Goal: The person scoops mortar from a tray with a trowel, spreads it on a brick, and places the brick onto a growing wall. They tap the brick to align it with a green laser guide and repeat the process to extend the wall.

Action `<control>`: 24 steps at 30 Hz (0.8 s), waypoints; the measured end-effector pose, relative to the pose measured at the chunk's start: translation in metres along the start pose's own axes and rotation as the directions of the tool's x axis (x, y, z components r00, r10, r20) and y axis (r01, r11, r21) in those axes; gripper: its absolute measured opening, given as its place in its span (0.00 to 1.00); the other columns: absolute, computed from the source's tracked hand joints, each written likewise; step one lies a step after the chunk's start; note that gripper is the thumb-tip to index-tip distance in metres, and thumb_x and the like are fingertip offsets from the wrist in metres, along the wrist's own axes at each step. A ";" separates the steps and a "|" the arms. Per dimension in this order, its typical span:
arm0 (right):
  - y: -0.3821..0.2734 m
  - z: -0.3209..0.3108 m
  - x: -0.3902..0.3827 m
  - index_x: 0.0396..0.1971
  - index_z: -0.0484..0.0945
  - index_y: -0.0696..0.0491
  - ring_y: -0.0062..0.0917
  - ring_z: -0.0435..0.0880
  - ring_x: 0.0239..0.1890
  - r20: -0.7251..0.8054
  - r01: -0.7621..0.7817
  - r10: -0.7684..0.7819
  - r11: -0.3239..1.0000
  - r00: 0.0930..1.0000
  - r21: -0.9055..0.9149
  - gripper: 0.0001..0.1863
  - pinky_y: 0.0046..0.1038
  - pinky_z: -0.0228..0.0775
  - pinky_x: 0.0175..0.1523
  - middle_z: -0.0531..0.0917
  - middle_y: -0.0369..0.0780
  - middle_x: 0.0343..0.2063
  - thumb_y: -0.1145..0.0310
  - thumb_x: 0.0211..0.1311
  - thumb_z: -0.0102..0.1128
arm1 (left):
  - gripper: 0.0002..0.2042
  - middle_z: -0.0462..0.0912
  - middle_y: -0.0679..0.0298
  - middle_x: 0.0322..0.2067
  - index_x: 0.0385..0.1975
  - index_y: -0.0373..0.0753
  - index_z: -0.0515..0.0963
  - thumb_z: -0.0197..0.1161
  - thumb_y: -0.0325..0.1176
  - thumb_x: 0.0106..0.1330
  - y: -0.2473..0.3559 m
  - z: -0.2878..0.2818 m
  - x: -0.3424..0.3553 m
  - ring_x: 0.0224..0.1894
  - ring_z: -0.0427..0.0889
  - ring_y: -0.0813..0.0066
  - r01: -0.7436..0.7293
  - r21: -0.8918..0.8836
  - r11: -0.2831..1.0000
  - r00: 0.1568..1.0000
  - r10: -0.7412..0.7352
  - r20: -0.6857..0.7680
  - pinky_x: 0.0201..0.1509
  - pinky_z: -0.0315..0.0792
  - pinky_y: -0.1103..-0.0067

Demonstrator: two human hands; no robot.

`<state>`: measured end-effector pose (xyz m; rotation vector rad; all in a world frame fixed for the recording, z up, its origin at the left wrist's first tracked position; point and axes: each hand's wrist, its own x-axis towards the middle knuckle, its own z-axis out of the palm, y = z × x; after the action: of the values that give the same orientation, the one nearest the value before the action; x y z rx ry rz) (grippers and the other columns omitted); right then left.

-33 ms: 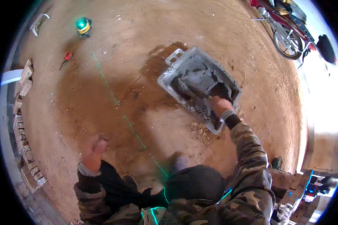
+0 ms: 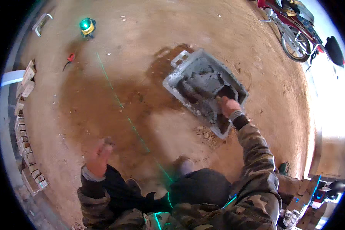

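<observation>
Nearest, left hand [image 2: 99, 158] blurred above bare floor, grip impossible to tell. Farther right, right hand [image 2: 229, 106] closed round one trowel [image 2: 203, 93], long axis running up-left from the hand, blade buried in wet mortar inside one grey tub [image 2: 174, 84]. Beyond, one green laser level [image 2: 87, 26].

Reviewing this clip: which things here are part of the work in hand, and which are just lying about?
In use:
- right hand, gripping a trowel
- grey mortar tray, where the trowel digs
- left hand, raised over the dirt floor; whether it holds anything is unclear

Lying about:
- green laser level and its line
- red tool
- stacked bricks
- motorbike
</observation>
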<state>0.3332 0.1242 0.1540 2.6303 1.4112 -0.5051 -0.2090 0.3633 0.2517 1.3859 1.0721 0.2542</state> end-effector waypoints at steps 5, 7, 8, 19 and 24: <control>0.084 0.031 0.065 0.42 0.74 0.55 0.57 0.83 0.40 -0.254 -0.364 0.392 0.919 0.884 0.150 0.21 0.53 0.75 0.45 0.84 0.56 0.34 0.50 0.73 0.46 | 0.21 0.82 0.58 0.49 0.60 0.32 0.73 0.61 0.35 0.71 0.049 0.051 -0.002 0.46 0.82 0.72 -0.092 0.196 0.976 0.989 0.066 0.135 0.48 0.76 0.77; 0.087 0.053 0.074 0.44 0.75 0.54 0.57 0.83 0.42 -0.205 -0.356 0.384 0.920 0.900 0.162 0.22 0.53 0.75 0.46 0.85 0.56 0.35 0.50 0.74 0.44 | 0.21 0.82 0.57 0.49 0.59 0.32 0.73 0.62 0.35 0.70 0.041 0.057 0.003 0.47 0.82 0.69 -0.120 0.191 0.974 0.986 0.094 0.140 0.50 0.77 0.75; 0.064 0.061 0.072 0.44 0.75 0.54 0.56 0.83 0.42 -0.169 -0.320 0.346 0.933 0.923 0.163 0.21 0.53 0.75 0.46 0.84 0.56 0.35 0.50 0.73 0.45 | 0.21 0.82 0.56 0.49 0.59 0.32 0.73 0.62 0.36 0.70 0.038 0.055 -0.002 0.48 0.83 0.68 -0.112 0.201 0.973 0.988 0.088 0.124 0.51 0.77 0.74; 0.070 0.013 -0.013 0.40 0.76 0.49 0.50 0.83 0.38 -0.271 0.020 0.010 0.994 0.962 0.106 0.18 0.49 0.75 0.39 0.85 0.46 0.34 0.48 0.71 0.52 | 0.23 0.85 0.50 0.45 0.56 0.32 0.75 0.67 0.40 0.67 0.035 0.066 0.010 0.50 0.85 0.63 -0.202 0.355 0.913 0.969 0.133 0.210 0.52 0.78 0.72; 0.033 0.043 0.028 0.36 0.79 0.54 0.55 0.83 0.37 -0.133 -0.211 0.215 0.976 0.967 0.049 0.27 0.52 0.76 0.43 0.84 0.55 0.30 0.44 0.73 0.42 | 0.24 0.85 0.50 0.45 0.57 0.32 0.75 0.67 0.42 0.66 0.031 0.070 0.014 0.50 0.85 0.59 -0.191 0.428 0.884 0.973 0.115 0.198 0.53 0.77 0.70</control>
<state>0.3648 0.1168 0.1026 2.8490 1.1409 -0.3311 -0.1371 0.3340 0.2599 1.8743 0.9110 -0.0006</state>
